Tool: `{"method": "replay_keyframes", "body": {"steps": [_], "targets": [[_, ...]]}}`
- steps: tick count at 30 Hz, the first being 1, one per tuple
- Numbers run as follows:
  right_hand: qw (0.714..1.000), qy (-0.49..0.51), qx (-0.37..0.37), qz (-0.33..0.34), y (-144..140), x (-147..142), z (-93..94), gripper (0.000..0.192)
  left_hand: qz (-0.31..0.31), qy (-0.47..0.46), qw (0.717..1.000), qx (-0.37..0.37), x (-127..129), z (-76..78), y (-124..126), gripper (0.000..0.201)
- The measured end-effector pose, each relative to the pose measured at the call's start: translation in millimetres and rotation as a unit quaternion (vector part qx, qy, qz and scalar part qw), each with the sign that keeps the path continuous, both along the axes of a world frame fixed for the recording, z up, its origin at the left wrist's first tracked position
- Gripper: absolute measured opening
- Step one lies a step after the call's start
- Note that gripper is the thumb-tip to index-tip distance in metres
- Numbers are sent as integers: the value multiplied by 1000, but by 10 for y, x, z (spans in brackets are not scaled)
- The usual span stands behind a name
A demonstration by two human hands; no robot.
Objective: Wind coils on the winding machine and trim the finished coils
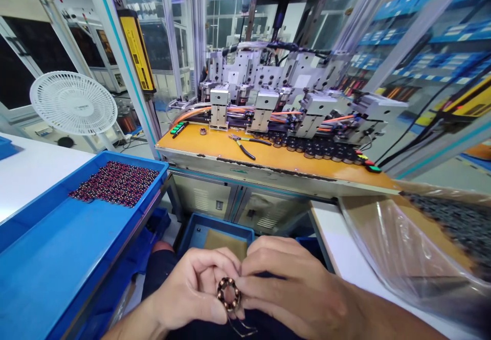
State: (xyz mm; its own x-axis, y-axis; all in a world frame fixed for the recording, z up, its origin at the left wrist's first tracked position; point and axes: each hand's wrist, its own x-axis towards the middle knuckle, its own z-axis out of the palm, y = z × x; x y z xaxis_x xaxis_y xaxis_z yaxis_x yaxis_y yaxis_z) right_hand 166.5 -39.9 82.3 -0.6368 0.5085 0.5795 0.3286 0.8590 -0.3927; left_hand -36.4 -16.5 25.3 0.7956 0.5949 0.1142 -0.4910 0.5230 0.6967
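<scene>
Low in front of me, above my lap, a small ring-shaped motor stator with copper windings and a dark frame is held up, its open centre facing me. My left hand grips it between thumb and fingers from the left. At its right side, the fingers of my right hand are closed together against the rim; their tips are partly hidden, so whether they pinch a wire or the ring itself I cannot make out. Thin wire leads hang below the stator.
A blue tray at left carries many small wound parts. Ahead, a machine stands over an orange bench with pliers and a row of dark parts. A plastic-lined box of dark pieces is at right.
</scene>
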Motion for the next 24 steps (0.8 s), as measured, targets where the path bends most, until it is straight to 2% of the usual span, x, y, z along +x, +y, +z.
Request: {"method": "replay_keyframes", "body": {"steps": [3, 6, 12, 15, 17, 20, 24], "targets": [[1000, 23, 10, -5, 12, -17, -33, 9, 7, 10, 1000, 6, -10, 5, 17, 33], [998, 60, -16, -20, -10, -48, -84, 13, 25, 33, 999, 26, -16, 32, 37, 30], [979, 168, -67, -98, -99, -180, -176, 11, 125, 48, 979, 156, -5, 76, 43, 29], [975, 174, -47, -131, -119, -217, -208, 12, 158, 69, 970, 172, -31, 48, 35, 43], [977, 165, -20, -132, -121, -217, -224, 12, 145, 110, 970, 158, -68, 25, 29, 51], [980, 150, -4, -134, -119, -210, -247, 10, 117, 170, 968, 143, -115, 13, 12, 36], [975, 151, 5, -164, -119, -230, -279, 12, 144, 161, 968, 131, -110, 38, -21, 21]]}}
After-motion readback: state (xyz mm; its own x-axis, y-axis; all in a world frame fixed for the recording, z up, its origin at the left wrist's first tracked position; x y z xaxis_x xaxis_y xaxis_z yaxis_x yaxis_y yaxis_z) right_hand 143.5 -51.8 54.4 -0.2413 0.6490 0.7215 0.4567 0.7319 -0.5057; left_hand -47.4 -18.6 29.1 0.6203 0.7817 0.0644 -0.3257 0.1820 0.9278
